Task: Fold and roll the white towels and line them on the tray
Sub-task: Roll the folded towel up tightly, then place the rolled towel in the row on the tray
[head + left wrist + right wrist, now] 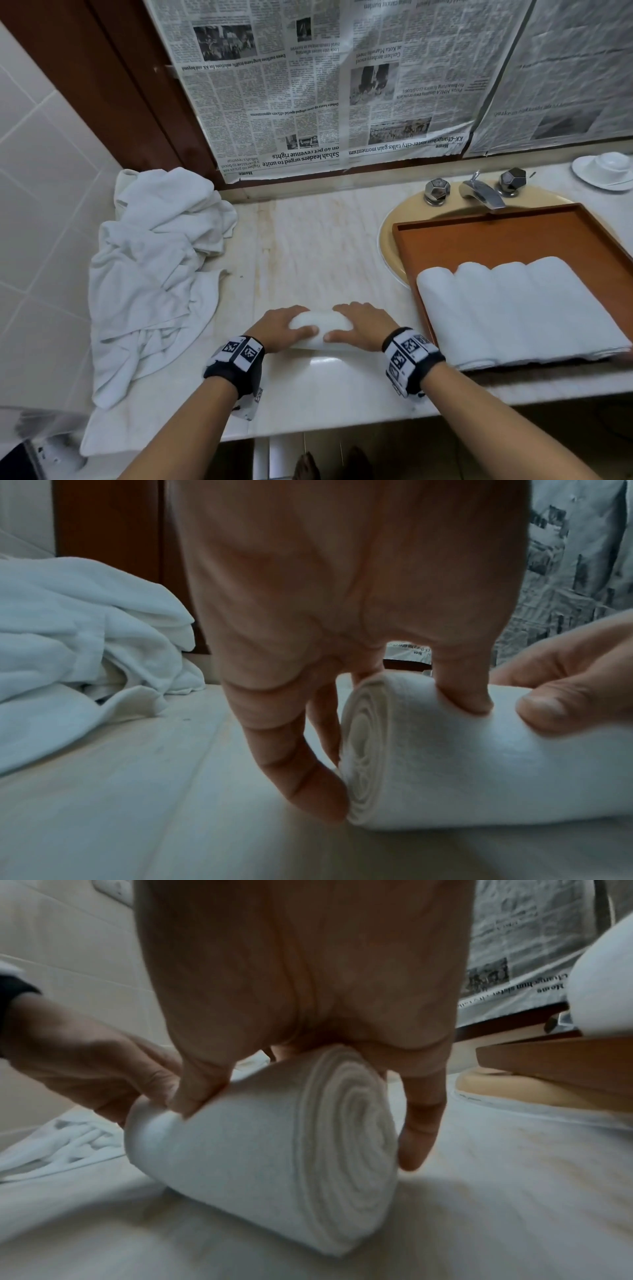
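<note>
A tightly rolled white towel (322,329) lies on the marble counter near its front edge. My left hand (281,325) grips its left end, and my right hand (363,324) grips its right end. Thumbs press the near side and fingers curl over the top. The left wrist view shows the roll (445,764) with its spiral end under my left hand (342,601). In the right wrist view my right hand (308,974) wraps the roll (267,1164). The brown wooden tray (479,221) at the right holds several rolled towels (513,308) side by side.
A heap of unfolded white towels (154,257) covers the counter's left end and hangs over the edge. The tray sits over a beige sink (390,253) with a chrome tap (481,192). A white cup and saucer (606,169) stand at the far right. Newspaper (342,85) covers the wall behind.
</note>
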{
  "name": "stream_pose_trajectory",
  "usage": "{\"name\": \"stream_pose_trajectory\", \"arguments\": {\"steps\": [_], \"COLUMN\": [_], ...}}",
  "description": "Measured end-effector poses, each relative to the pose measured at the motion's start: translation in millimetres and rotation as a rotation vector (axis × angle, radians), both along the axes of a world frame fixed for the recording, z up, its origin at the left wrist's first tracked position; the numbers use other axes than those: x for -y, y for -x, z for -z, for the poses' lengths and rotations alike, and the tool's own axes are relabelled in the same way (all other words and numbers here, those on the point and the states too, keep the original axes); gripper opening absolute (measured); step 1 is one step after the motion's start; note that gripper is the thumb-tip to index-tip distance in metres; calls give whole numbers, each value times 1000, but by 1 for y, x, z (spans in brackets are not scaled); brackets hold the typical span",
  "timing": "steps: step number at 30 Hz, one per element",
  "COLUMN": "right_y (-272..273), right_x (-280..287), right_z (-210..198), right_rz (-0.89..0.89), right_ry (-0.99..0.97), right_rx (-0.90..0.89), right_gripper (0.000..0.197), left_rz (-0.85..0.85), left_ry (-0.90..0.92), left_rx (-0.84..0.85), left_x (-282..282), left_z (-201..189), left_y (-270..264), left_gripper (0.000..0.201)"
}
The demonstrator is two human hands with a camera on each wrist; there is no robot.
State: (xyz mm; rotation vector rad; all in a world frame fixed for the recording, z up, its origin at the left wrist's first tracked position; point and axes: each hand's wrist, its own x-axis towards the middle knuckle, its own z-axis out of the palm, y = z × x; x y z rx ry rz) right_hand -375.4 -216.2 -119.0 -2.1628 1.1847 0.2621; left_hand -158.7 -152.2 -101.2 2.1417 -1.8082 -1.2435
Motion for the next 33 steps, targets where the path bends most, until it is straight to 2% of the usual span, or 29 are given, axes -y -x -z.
{"name": "stream_pose_trajectory", "arguments": {"steps": [3,6,11,14,16,20,24,26,30,33], "right_y": [7,12,14,14,16,34,73,99,165,226], "right_x": [-20,-32,-43,-51,-60,-76,-81,-79,-69,-59], "right_z": [2,-1,-7,-14,-18,-36,-65,-79,-101,-106], "right_rz": [20,6,24,31,40,111,216,279,464,605], "right_ry": [5,-51,-220,-294,-313,-287,-253,-209,-137,-64], "right_rx": [-44,-82,-70,-60,-57,-17,39,94,288,453], "right_gripper": [80,80,82,69,69,69,62,59,50,53], "left_rz": [41,29,44,109,158,193,295,293,289,269], "left_ry": [-53,-120,-183,-234,-260,-241,-240,-230,-70,33], "left_rx": [40,7,-10,6,3,-69,-146,-212,-346,-470], "left_x": [-9,-19,-32,-38,-42,-39,-18,-4,34,67], "left_z": [2,6,7,1,-5,-27,-56,-71,-90,-103], "left_y": [8,14,19,21,24,37,67,87,136,193], "left_gripper": [57,59,77,68,61,62,60,58,49,35]}}
